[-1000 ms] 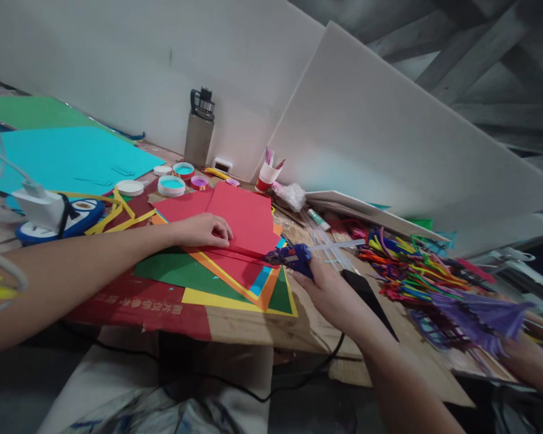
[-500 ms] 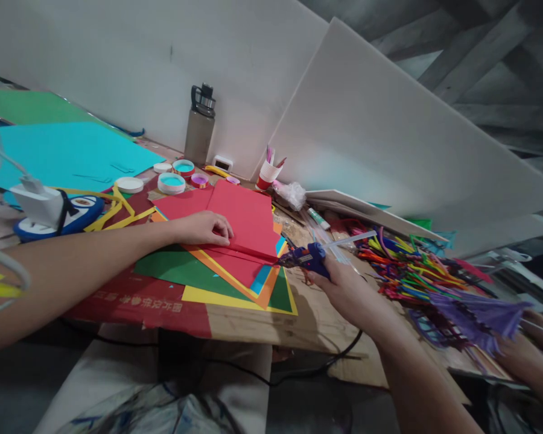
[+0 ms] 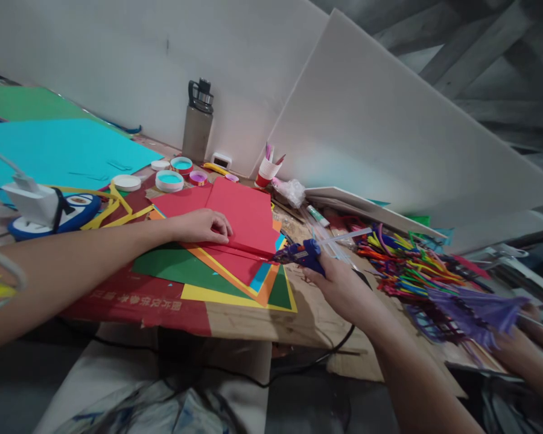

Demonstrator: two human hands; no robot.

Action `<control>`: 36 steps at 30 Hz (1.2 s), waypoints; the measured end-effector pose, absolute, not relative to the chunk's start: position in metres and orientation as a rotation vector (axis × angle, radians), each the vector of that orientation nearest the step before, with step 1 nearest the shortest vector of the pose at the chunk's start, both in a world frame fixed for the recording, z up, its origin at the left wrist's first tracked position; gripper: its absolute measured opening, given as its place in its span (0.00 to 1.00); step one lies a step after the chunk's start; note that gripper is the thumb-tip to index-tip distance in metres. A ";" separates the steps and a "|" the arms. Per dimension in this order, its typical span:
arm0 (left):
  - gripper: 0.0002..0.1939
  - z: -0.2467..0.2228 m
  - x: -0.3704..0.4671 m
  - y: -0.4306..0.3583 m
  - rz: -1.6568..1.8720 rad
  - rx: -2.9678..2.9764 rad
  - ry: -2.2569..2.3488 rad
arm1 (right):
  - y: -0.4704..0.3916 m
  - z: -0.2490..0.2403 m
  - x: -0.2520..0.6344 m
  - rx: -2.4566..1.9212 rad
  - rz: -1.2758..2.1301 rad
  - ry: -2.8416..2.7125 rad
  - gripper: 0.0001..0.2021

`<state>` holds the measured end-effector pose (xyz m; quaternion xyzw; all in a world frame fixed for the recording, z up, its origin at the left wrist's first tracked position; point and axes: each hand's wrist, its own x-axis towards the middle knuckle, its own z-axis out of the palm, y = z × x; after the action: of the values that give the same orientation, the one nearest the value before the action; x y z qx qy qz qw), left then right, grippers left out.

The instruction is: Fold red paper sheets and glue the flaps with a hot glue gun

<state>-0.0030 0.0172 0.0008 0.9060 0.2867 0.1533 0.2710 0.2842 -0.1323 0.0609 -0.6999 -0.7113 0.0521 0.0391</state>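
My right hand [image 3: 337, 277] is wrapped round a blue glue gun [image 3: 305, 255], a clear glue stick poking out of its back. The gun's tip touches the right end of a fold in the red paper [image 3: 244, 214]. My left hand [image 3: 203, 226] rests on that red paper near the fold, its fingers curled; whatever they may pinch is hidden. Beneath lie sheets in blue, orange [image 3: 263, 294], green [image 3: 163, 265] and yellow [image 3: 235, 298], fanned out at angles.
Behind stand a bottle [image 3: 198, 123], paint lids [image 3: 169, 181] and a cup of pens [image 3: 266, 172]. On the left sits a power strip [image 3: 79, 211]. Pipe cleaners [image 3: 411, 265] lie right, beside another person's hand [image 3: 511, 349] holding a purple fan-like piece [image 3: 475, 310]. A cable hangs at the front.
The glue gun in my right hand has moved slightly left along the fold. My left hand stays on the red paper. The whole view has shifted a little.
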 end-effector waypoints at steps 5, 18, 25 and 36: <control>0.10 0.004 -0.002 0.015 0.401 2.445 0.788 | -0.138 0.059 0.300 -2.165 0.142 -2.155 0.12; 0.10 0.003 -0.002 0.016 0.403 2.445 0.780 | -0.133 0.058 0.293 -2.184 0.095 -2.157 0.12; 0.11 0.003 -0.002 0.016 0.415 2.447 0.781 | -0.136 0.061 0.288 -2.181 0.106 -2.174 0.12; 0.10 0.001 -0.003 0.017 0.421 2.459 0.771 | -0.121 0.059 0.255 -1.968 0.287 -2.230 0.09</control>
<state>-0.0030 0.0173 0.0010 0.9087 0.2850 0.1555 0.2623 0.2552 -0.1207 0.0588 -0.6567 -0.7441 0.0958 0.0767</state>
